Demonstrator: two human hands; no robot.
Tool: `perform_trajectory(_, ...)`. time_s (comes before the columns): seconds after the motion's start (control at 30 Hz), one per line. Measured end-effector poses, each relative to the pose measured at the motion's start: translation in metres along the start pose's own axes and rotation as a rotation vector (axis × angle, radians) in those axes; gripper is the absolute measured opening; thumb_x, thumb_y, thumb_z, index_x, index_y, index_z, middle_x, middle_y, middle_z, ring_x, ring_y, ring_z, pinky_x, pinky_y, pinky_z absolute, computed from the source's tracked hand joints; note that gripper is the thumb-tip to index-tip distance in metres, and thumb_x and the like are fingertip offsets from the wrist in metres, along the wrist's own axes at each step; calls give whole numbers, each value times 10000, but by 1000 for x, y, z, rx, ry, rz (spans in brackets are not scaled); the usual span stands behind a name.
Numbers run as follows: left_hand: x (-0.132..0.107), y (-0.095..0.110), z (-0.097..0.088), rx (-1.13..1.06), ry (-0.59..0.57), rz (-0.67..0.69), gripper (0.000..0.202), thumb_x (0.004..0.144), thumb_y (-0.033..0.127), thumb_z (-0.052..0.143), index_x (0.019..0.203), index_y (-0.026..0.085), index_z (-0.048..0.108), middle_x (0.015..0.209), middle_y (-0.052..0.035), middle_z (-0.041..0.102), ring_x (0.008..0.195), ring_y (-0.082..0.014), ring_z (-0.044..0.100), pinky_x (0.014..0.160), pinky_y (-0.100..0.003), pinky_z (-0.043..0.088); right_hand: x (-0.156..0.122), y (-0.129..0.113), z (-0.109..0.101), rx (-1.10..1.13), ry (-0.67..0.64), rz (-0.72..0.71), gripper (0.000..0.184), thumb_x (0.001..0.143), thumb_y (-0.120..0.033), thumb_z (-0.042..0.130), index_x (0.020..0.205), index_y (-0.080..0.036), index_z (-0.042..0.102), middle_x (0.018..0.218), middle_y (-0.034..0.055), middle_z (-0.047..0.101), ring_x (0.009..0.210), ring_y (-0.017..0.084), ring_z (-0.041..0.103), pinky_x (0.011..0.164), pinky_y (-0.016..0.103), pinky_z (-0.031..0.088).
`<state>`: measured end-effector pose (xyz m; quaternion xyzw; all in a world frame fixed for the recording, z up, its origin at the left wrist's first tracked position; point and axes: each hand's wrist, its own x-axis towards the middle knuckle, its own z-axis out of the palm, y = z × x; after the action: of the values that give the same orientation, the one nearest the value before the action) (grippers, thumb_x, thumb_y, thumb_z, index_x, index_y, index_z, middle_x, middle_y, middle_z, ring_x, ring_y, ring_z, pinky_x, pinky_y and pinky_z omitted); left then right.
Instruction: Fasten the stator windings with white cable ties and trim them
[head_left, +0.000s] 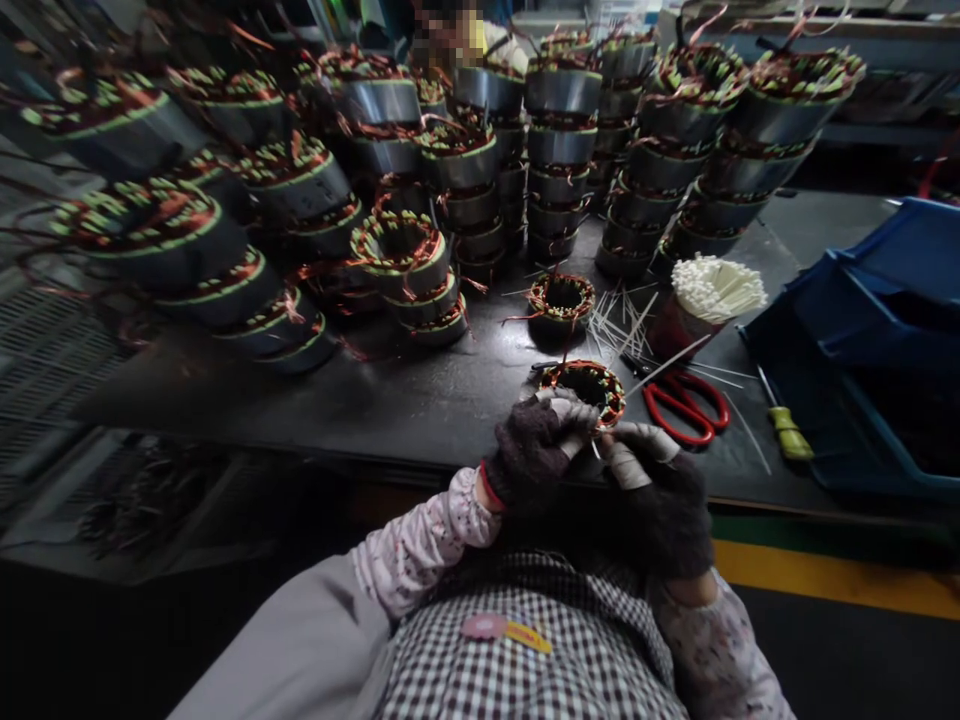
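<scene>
A motor stator (587,385) with copper windings lies on the dark workbench (420,400) just in front of me. My left hand (534,445), in a dark fingerless glove with taped fingers, grips the stator's near rim. My right hand (654,480), gloved the same way, pinches something thin at the rim beside the left hand; I cannot make out what it is. A second stator (561,300) sits a little farther back.
Tall stacks of wound stators (397,250) fill the back and left of the bench. A cup of white ties (709,295), loose ties, red-handled scissors (686,405) and a yellow-handled tool (787,432) lie right. Blue bins (877,320) stand at far right. A person sits behind the stacks.
</scene>
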<state>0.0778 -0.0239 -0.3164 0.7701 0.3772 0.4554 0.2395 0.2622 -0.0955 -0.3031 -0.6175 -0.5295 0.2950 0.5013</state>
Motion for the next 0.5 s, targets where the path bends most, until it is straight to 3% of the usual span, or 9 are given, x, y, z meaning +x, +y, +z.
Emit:
perform_trajectory(0.1,1,4,-3,2,-31,-28,102,1043,217,803,1072,246,897,1095,-65,913,1144,-255,847,1132,-480,676,1,0,2,-7,5,36,372,990,-609,830,1070,-247,863,1026,89,894,939,294,832,873,453,692)
perform_trajectory(0.23,3,7,-6,-10,-68,-16,98,1035,201,798,1062,233,886,1112,-66,914,1178,-258,838,1186,-489,646,-2,-4,0,7,61,-23,319,997,-564,835,1089,-261,868,1057,85,899,968,287,838,902,445,692)
perform_trajectory(0.37,5,6,-9,-10,-89,-11,139,1029,165,777,1078,224,892,1102,-70,910,1171,-252,844,1169,-475,665,3,1,3,-74,-52,-1,325,1012,-566,784,1087,-263,876,1033,88,900,943,311,845,851,461,690)
perform_trajectory(0.43,6,6,-11,-5,-132,10,161,1023,150,774,1085,229,900,1116,-66,911,1188,-253,843,1180,-479,666,8,4,4,-108,-56,-79,281,1046,-511,755,1121,-272,881,1070,85,899,998,313,846,906,485,698)
perform_trajectory(0.5,6,6,-12,-18,-140,36,165,1012,144,784,1089,229,903,1116,-61,913,1190,-254,843,1188,-479,665,12,6,4,-157,0,-257,227,1069,-442,746,1163,-289,886,1145,81,893,1093,310,835,1012,522,691)
